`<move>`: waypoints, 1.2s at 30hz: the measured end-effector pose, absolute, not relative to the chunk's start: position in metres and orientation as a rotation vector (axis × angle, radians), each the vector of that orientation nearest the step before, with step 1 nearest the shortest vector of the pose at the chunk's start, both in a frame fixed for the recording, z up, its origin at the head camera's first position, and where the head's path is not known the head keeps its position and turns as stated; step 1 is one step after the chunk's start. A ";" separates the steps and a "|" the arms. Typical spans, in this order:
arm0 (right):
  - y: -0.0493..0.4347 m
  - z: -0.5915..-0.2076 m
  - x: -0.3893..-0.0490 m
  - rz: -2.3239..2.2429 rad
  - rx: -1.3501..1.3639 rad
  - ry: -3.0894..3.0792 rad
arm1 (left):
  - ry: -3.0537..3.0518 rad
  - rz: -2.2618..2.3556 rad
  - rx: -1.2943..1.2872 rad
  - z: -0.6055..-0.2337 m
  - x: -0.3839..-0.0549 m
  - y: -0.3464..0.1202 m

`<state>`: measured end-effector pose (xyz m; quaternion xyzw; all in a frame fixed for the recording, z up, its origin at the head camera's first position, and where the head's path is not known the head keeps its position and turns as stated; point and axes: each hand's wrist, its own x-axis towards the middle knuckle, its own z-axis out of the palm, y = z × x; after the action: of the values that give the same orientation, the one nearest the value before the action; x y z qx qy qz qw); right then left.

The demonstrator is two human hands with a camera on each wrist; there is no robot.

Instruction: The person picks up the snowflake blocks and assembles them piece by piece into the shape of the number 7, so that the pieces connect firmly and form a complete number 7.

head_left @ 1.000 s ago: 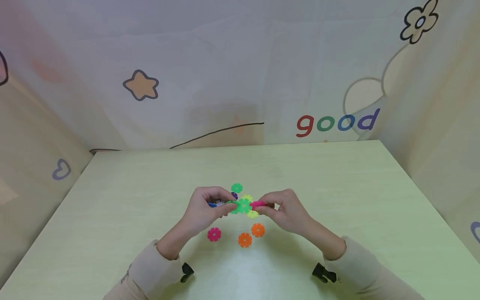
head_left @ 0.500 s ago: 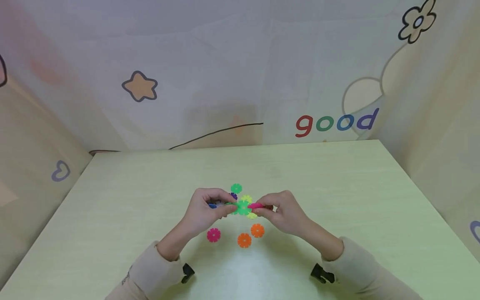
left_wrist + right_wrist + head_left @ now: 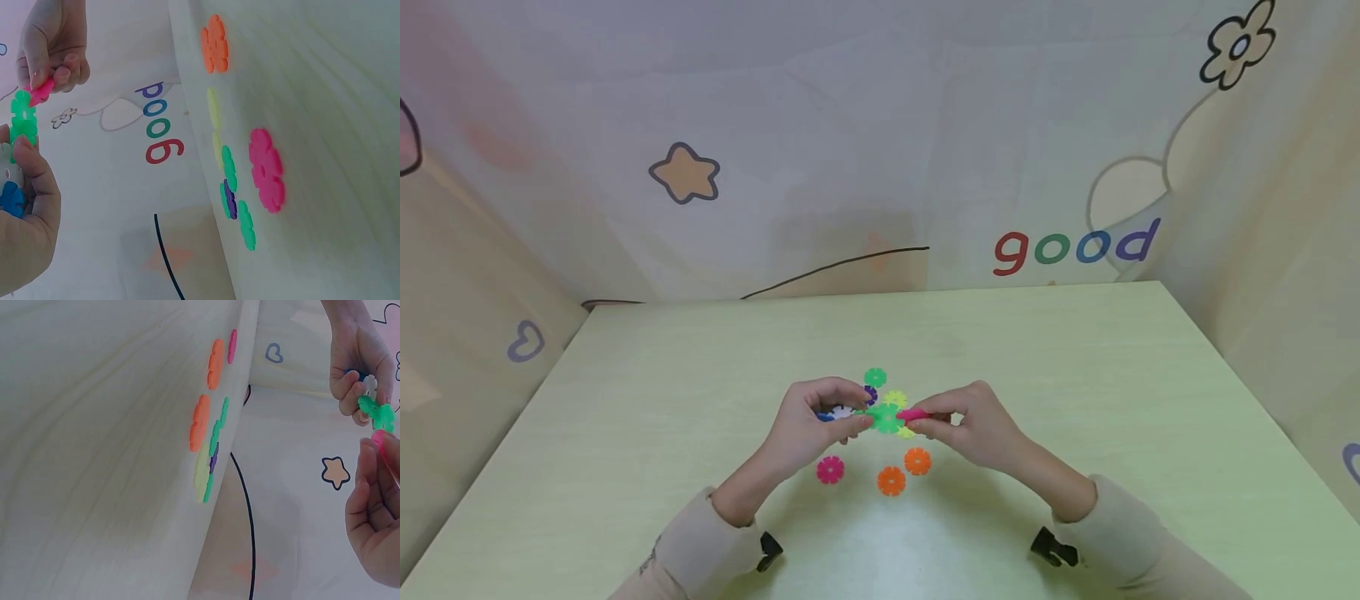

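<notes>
Above the table, my left hand [image 3: 808, 423] pinches a short chain of plastic snowflake discs between thumb and fingers. The chain has a blue disc [image 3: 12, 199], a white disc [image 3: 842, 412] and green discs, partly hidden by the fingers. At its right end a green disc [image 3: 888, 418] faces the head camera. My right hand [image 3: 976, 421] pinches a pink disc [image 3: 913, 414] edge-on against that green disc's right side. In the right wrist view the pink disc [image 3: 378, 439] touches the green one [image 3: 382, 417]; how deep their slots interlock cannot be told.
Loose snowflake discs lie on the pale table [image 3: 662, 417]: a pink one [image 3: 831, 470] and two orange ones [image 3: 891, 481] nearer me. Beyond the hands are a green disc [image 3: 876, 377], a purple one [image 3: 871, 395] and yellow ones [image 3: 895, 399]. A printed curtain [image 3: 820, 125] stands behind.
Both hands keep almost the same place and grip. Slightly more of the white disc shows between the left thumb and fingers. The loose discs on the table stay put.
</notes>
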<state>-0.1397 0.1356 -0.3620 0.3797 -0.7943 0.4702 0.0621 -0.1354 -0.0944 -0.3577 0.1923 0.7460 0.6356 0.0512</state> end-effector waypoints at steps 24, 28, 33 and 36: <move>0.135 -0.362 -0.135 1.497 1.086 -2.244 | 2.116 1.793 0.738 -0.356 -0.140 -0.112; 0.134 -0.363 -0.136 1.464 1.142 -2.173 | 2.058 1.712 0.737 -0.355 -0.143 -0.114; 0.132 -0.366 -0.138 1.431 1.169 -2.167 | 1.995 1.623 0.762 -0.353 -0.144 -0.114; 0.132 -0.367 -0.140 1.433 1.175 -2.206 | 2.012 1.582 0.782 -0.351 -0.144 -0.113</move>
<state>-0.1404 0.1321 -0.3670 0.4044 -0.7591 0.4933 0.1299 -0.1438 -0.1133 -0.3511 0.2845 0.7315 0.5751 0.2307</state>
